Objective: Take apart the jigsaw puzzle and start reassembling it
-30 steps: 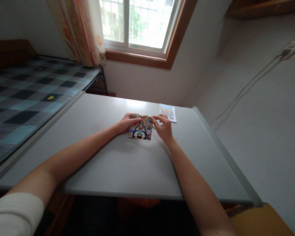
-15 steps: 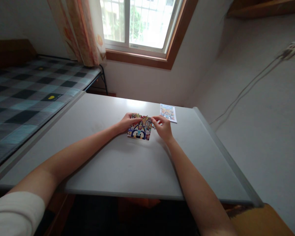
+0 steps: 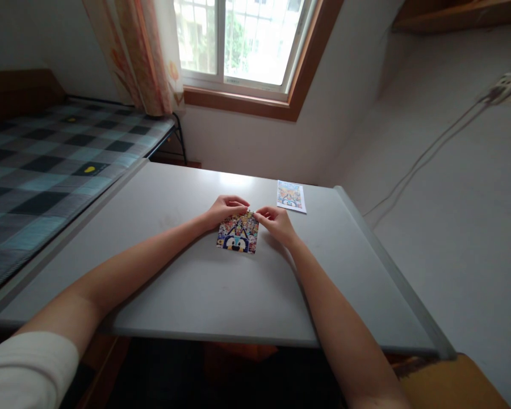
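Pinched grip on both sides: left hand [image 3: 223,209] and right hand [image 3: 276,224] nip the far edge of one puzzle [image 3: 237,233], flat mid-table [image 3: 221,295], cartoon face upright toward the person, long axis unclear. Both forearms stretch forward, converging. One picture card [image 3: 290,196] lies beyond, right.

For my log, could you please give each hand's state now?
Left hand: shut on the colourful rectangular jigsaw puzzle, far edge.
Right hand: shut there too.

I can read no text anywhere: the puzzle [image 3: 237,233] and the card [image 3: 290,196] show only colourful pictures, too small for lettering.
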A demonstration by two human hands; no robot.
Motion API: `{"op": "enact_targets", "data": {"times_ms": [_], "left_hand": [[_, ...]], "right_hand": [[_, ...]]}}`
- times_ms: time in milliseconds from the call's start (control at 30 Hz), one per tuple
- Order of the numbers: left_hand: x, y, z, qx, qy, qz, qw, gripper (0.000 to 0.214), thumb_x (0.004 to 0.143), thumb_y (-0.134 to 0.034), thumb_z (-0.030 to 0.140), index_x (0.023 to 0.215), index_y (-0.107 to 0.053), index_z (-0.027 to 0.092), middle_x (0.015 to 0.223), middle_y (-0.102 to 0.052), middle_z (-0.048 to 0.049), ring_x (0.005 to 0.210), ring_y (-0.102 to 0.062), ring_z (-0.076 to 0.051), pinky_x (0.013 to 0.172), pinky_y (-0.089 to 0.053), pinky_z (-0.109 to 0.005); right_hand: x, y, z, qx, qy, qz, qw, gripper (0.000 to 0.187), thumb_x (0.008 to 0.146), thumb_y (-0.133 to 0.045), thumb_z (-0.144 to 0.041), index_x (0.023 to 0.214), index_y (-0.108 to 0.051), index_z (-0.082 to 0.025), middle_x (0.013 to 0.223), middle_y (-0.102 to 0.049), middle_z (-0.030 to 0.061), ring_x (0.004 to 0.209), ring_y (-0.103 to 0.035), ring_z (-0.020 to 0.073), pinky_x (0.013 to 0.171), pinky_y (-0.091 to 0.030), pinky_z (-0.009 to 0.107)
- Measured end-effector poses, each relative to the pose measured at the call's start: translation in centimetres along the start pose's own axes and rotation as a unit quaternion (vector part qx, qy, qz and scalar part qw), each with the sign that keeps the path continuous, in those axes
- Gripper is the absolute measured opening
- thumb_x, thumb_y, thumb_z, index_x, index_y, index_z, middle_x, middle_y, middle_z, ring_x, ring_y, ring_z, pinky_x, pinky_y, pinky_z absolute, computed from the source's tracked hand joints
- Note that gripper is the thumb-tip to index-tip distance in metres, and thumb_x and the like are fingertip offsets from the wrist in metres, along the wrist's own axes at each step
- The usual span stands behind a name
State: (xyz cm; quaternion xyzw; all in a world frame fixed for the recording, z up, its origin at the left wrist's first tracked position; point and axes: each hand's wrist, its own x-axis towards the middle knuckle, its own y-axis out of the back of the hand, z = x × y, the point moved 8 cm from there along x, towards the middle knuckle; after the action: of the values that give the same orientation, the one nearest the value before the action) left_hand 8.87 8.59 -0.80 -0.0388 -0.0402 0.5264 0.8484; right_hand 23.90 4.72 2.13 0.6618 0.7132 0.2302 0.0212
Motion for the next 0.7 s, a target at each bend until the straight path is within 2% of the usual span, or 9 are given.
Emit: {"op": "enact_targets", "data": {"times_ms": [200,433,700], "left_hand": [[-0.1,-0.5,0.1,0.032,0.012,-0.032,0.999,0.037,0.06,-0.082,0.037,0.084,-0.071,0.011,0.076,-0.072,-0.0089,0.064,-0.064,-0.016,0.06,-0.049,-0.027],[0.0,-0.6,0.4,0.066,-0.009,-0.024,0.998,0.032,0.059,-0.083,0.036,0.077,-0.073,0.011,0.07,-0.071,-0.0076,0.064,-0.063,-0.015,0.059,-0.048,-0.026],[0.2,-0.4,0.1,0.058,-0.007,-0.022,0.998,0.034,0.059,-0.082,0.036,0.078,-0.073,0.01,0.072,-0.071,-0.0087,0.066,-0.064,-0.016,0.06,-0.048,-0.026]], "right_hand": [[-0.1,-0.3,0.0,0.003,0.002,-0.013,1.0,0.035,0.068,-0.07,-0.051,0.072,-0.07,-0.017,0.068,-0.068,0.0044,0.059,-0.058,0.0138,0.057,-0.046,0.028],[-0.1,-0.4,-0.2,-0.014,0.005,-0.024,1.0,0.032,0.069,-0.07,-0.048,0.071,-0.07,-0.017,0.067,-0.068,0.004,0.058,-0.056,0.0127,0.056,-0.045,0.027],[-0.2,0.0,-1.4,-0.082,0.085,-0.007,0.993,0.03,0.076,-0.066,-0.048,0.075,-0.071,-0.019,0.073,-0.066,0.0038,0.066,-0.058,0.0143,0.063,-0.047,0.029]]}}
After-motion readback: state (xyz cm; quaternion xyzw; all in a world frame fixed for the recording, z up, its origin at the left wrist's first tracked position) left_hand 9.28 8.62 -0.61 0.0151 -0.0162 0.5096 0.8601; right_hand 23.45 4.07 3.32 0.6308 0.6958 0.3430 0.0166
